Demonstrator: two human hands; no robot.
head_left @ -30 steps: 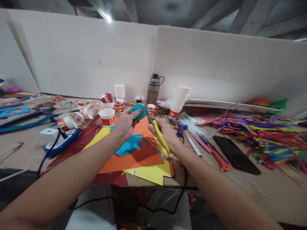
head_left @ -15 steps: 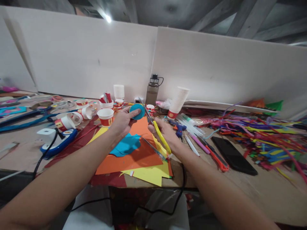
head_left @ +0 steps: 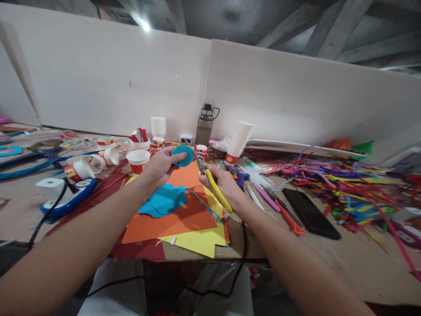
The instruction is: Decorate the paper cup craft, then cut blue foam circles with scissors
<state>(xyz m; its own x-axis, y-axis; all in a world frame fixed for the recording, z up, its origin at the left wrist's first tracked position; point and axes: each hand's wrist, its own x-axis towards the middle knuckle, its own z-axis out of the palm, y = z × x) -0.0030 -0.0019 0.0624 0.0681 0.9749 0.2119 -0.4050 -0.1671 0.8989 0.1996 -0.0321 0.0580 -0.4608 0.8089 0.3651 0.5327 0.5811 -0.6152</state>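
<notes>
Cluttered worktable before white panels; left hand pinches blue disc between thumb and fingers; right hand grips yellow-handled scissors just beside it

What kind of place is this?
Probably a place for making crafts: there are yellow-handled metal scissors, a round blue disc and a tangled pile of thin multicoloured strips.

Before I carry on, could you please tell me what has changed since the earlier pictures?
Mainly the view: it has swung slightly right, so the scene sits further left in the picture. Nothing was visibly taken up or let go: the left hand still holds the blue disc, the right hand the yellow-handled scissors.
</notes>
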